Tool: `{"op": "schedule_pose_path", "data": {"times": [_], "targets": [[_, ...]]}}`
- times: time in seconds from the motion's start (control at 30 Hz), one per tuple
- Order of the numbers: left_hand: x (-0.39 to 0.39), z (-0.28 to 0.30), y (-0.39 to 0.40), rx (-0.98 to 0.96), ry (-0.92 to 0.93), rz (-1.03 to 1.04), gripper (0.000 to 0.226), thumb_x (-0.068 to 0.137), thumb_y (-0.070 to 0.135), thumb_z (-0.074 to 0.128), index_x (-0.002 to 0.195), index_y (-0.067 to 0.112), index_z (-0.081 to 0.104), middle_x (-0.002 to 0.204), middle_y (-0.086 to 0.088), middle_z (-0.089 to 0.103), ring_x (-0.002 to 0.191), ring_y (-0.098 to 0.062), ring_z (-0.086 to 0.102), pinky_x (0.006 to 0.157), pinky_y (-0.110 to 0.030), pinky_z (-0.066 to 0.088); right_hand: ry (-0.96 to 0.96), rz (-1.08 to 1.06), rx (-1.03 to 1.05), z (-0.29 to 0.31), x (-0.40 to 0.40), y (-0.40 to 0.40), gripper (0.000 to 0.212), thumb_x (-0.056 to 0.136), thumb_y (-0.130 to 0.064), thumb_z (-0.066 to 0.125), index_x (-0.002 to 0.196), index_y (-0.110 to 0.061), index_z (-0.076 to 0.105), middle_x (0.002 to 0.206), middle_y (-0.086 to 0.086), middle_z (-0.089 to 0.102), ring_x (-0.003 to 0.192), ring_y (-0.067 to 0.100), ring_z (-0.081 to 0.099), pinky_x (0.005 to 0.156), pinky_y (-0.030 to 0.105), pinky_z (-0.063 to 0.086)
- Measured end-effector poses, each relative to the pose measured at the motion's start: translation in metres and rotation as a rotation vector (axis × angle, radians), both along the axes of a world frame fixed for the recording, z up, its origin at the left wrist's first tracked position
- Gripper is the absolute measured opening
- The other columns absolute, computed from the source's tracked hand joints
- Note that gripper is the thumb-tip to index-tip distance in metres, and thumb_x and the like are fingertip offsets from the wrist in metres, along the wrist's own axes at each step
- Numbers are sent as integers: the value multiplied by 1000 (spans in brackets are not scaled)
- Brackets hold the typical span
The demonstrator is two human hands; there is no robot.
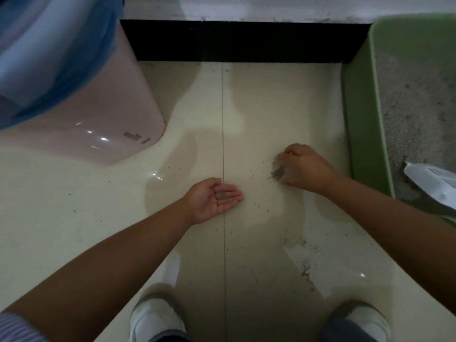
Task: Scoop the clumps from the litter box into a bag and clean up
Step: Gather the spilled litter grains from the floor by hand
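Note:
My left hand (214, 199) lies palm up just above the floor, fingers straight, with a few grey litter grains (219, 195) in the palm. My right hand (302, 167) is down on the tiles to its right, knuckles up, fingers curled round a small grey bunch of spilled litter (278, 173), which is blurred. The green litter box (362, 124) stands at the right, filled with grey litter (414, 102). A white scoop (434, 186) lies in its near end. A pink bin (98, 114) lined with a blue bag (49, 53) stands at the left.
Loose litter grains (306, 265) dot the cream tiles between my hands and in front of my right shoe (362, 319). My left shoe (155, 319) is at the bottom centre. A black skirting board (241, 40) runs along the wall behind.

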State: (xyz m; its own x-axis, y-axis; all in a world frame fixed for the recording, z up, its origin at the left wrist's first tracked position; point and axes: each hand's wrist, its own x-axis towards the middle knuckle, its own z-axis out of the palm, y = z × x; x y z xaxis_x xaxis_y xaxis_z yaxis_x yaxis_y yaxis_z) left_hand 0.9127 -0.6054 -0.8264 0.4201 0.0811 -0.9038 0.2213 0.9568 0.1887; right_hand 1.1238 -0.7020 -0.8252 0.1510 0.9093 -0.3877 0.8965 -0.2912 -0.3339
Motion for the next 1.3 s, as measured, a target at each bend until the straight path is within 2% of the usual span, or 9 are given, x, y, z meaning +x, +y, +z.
{"op": "schedule_pose_path", "data": {"times": [0.17,0.3,0.43,0.6,0.73,0.93,1.03,1.2,1.3], "targets": [[-3,-4,0,-21,-19,26,51,102,26,25,83,-8,58,64,-19,70,60,-26,70,62,-28,58,4,-22,-56,-9,-21,-8,33,83,-7,62,112,9,60,112,23,52,104,35,50,89,29,42],[-3,-2,-1,-26,-3,38,52,102,28,25,84,-8,57,63,-18,70,55,-25,70,54,-26,57,-45,64,100,-15,-23,-8,11,58,-3,67,66,3,72,60,16,61,49,30,62,50,23,52],[-1,-1,-1,-11,19,48,53,102,29,25,84,-9,56,61,-20,69,72,-31,65,82,-34,51,-113,190,62,-14,-21,-3,13,39,-1,76,49,-5,68,48,8,57,34,22,56,34,13,41],[2,3,-3,-14,43,108,54,102,30,24,84,-11,55,80,-25,63,81,-32,57,94,-40,37,-132,172,-75,-1,-25,9,14,73,0,68,87,2,68,91,21,65,83,29,65,67,24,50],[8,7,0,-4,42,140,55,102,31,24,85,-12,55,89,-25,58,88,-34,56,94,-40,37,-75,13,-215,2,-30,17,24,91,-9,43,108,-5,59,118,15,57,108,25,54,84,29,42],[15,9,4,0,80,140,51,103,28,26,82,-10,54,87,-23,56,78,-32,55,93,-41,38,311,-795,89,5,-29,21,19,75,1,61,62,-11,59,55,-6,51,44,3,48,43,5,36],[21,9,4,4,107,141,49,103,25,26,81,-10,53,85,-24,55,77,-31,55,94,-42,38,498,-824,82,15,-40,26,34,75,6,61,51,-18,55,37,-10,52,29,-2,47,38,7,37],[31,4,-1,10,59,168,68,101,18,30,47,-8,63,50,-18,62,71,-27,54,90,-37,44,406,-383,-35,44,-61,33,30,85,-19,62,112,-6,65,102,3,67,94,11,62,85,19,43],[30,3,0,29,69,148,59,101,16,33,53,-7,61,44,-15,61,60,-27,62,74,-31,55,188,-310,-57,40,-44,29,28,90,-23,53,107,-7,68,109,9,69,103,21,61,83,23,42]]}}
